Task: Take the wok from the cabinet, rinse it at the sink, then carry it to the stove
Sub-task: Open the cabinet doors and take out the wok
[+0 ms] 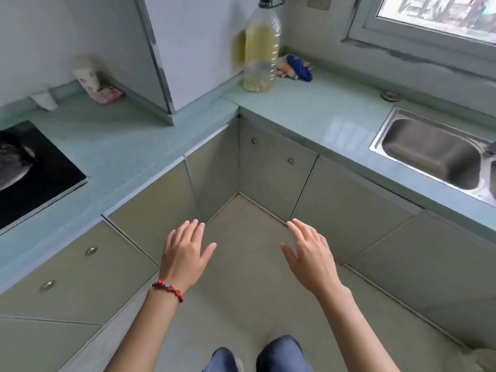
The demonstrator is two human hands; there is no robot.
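I stand in the corner of an L-shaped kitchen. My left hand [185, 253], with a red bead bracelet on the wrist, and my right hand [308, 251] hover side by side above the floor, fingers spread, holding nothing. Grey-green cabinet doors [276, 167] with round metal knobs are all shut under the pale blue countertop [308, 111]. The steel sink [429, 154] is at the right. The black glass stove [40, 173] is at the left edge, with a dark rounded pan or wok [12, 165] partly in view on it.
A large bottle of yellow oil [261, 47] stands in the counter corner, with a blue cloth bundle [298, 67] beside it. A patterned cup [86, 76], a pink packet [111, 95] and a white cup [44, 99] sit behind the stove. A window is at top right.
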